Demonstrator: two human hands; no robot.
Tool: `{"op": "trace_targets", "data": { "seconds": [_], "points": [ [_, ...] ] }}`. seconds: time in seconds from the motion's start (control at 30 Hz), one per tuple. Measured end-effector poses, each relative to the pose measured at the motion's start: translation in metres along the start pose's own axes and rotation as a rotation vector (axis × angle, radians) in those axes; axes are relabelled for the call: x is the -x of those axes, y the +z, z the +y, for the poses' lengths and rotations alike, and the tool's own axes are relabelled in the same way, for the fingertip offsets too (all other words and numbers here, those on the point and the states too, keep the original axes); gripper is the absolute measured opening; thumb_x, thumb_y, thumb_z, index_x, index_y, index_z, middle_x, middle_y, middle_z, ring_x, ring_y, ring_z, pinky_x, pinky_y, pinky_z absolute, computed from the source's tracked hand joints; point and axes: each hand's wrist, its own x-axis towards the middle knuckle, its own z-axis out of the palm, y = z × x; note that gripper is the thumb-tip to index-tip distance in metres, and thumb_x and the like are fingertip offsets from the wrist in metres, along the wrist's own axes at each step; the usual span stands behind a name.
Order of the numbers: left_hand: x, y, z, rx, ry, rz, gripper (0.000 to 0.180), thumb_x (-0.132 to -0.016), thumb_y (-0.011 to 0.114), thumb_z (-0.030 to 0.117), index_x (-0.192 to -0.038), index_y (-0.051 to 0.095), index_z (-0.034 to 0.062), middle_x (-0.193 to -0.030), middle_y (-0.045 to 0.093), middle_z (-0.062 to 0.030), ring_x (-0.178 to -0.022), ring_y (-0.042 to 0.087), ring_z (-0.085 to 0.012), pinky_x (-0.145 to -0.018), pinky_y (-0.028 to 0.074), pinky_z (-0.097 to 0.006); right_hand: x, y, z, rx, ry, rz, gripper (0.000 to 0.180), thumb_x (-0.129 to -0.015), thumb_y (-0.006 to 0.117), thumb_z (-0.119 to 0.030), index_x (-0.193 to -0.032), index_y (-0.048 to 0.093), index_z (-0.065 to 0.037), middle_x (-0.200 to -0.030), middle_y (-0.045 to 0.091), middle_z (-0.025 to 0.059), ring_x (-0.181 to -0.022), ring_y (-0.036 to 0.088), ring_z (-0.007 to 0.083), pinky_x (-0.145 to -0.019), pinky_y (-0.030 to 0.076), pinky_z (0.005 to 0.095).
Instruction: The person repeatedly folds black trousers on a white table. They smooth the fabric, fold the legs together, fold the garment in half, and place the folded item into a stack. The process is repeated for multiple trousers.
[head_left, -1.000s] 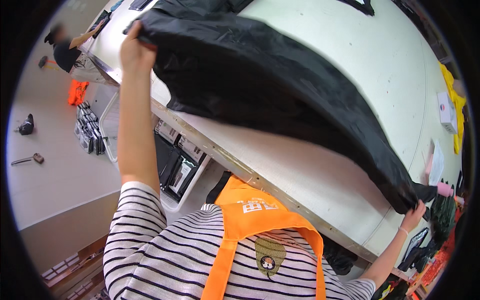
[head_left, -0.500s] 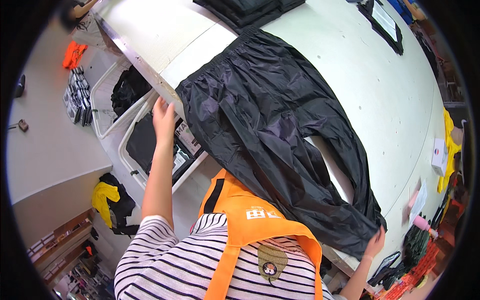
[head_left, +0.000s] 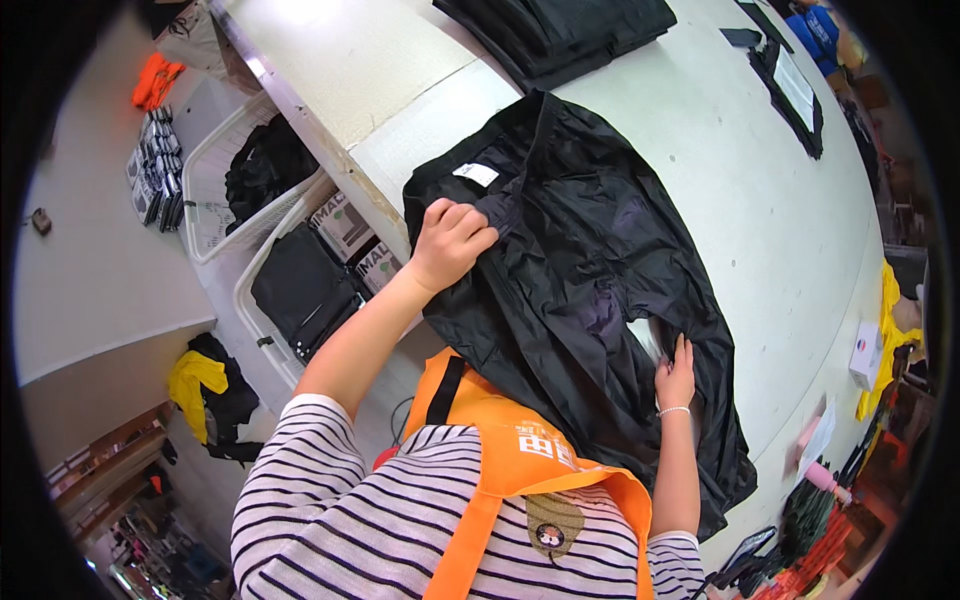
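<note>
A pair of black trousers (head_left: 570, 290) in thin, creased fabric lies on the white table, waist away from me and legs toward me. My left hand (head_left: 452, 245) is closed on the elastic waistband at its left side and holds the upper layer pulled back. Inside the opened waist, a small white label (head_left: 476, 174) shows. My right hand (head_left: 675, 380) rests on the trousers beside the gap between the legs. Its fingers are stretched out and it grips nothing that I can see.
Beyond the waist lies a stack of folded black garments (head_left: 560, 35) on the white table (head_left: 780, 240). Two white baskets (head_left: 195, 225) holding black goods stand left of the table edge. A white box (head_left: 866, 355) and a pink bottle (head_left: 826, 480) are at the right.
My left hand has come from the table edge onto the waistband, and the waist is now opened with its label showing. My right hand has left the leg hem and moved up between the legs.
</note>
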Motion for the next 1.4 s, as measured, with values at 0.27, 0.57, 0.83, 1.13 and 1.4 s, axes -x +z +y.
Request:
{"op": "trace_targets", "data": {
  "seconds": [0.27, 0.57, 0.83, 1.13, 1.4],
  "points": [
    [0.028, 0.011, -0.101, -0.766, -0.694, -0.120, 0.052, -0.068, 0.060, 0.013, -0.118, 0.052, 0.0021, -0.119, 0.053, -0.0155, -0.113, 0.048, -0.0330, -0.093, 0.036, -0.049, 0.031, -0.010, 0.030, -0.637, -0.062, 0.138, 0.038, -0.081, 0.061, -0.001, -0.118, 0.059, -0.006, -0.133, 0.049, 0.0106, -0.107, 0.058, 0.0211, -0.080, 0.052, 0.0283],
    [-0.024, 0.103, 0.173, -0.005, -0.346, -0.697, 0.107, -0.061, 0.078, 0.050, -0.146, 0.023, 0.0165, -0.149, 0.020, -0.0196, -0.138, 0.019, -0.0378, -0.104, 0.023, -0.059, 0.153, -0.023, 0.292, -0.453, 0.489, 0.872, 0.032, -0.081, 0.058, -0.007, -0.111, 0.051, 0.000, -0.100, 0.054, 0.0129, -0.082, 0.056, 0.0223, -0.076, 0.046, 0.0319],
    [0.014, 0.133, 0.128, 0.037, -0.183, -0.798, 0.086, -0.073, 0.073, 0.030, -0.145, 0.027, 0.0163, -0.149, 0.018, -0.0230, -0.137, 0.020, -0.0406, -0.108, 0.023, -0.047, 0.287, 0.004, 0.580, -0.315, 1.246, 0.654, 0.030, -0.078, 0.063, -0.011, -0.107, 0.063, -0.001, -0.101, 0.062, 0.0202, -0.096, 0.061, 0.0307, -0.084, 0.048, 0.0380],
    [-0.008, 0.129, 0.109, -0.059, -0.420, -1.046, 0.081, -0.073, 0.066, 0.017, -0.145, 0.028, 0.0223, -0.149, 0.017, -0.0237, -0.137, 0.021, -0.0382, -0.110, 0.021, -0.043, 0.249, -0.023, 0.566, -0.494, 0.908, 0.401, 0.026, -0.082, 0.066, -0.023, -0.098, 0.065, -0.003, -0.081, 0.063, 0.0055, -0.075, 0.058, 0.0150, -0.075, 0.046, 0.0275],
    [-0.054, 0.132, 0.428, 0.098, 0.097, -0.769, 0.084, -0.066, 0.075, 0.024, -0.138, 0.036, 0.0064, -0.145, 0.029, -0.0181, -0.137, 0.022, -0.0371, -0.110, 0.014, -0.055, 0.221, -0.126, 0.544, -0.557, 0.447, 0.602, 0.018, -0.092, 0.056, -0.022, -0.090, 0.054, -0.004, -0.072, 0.051, -0.0019, -0.065, 0.046, 0.0093, -0.059, 0.039, 0.0256]
  ]
}}
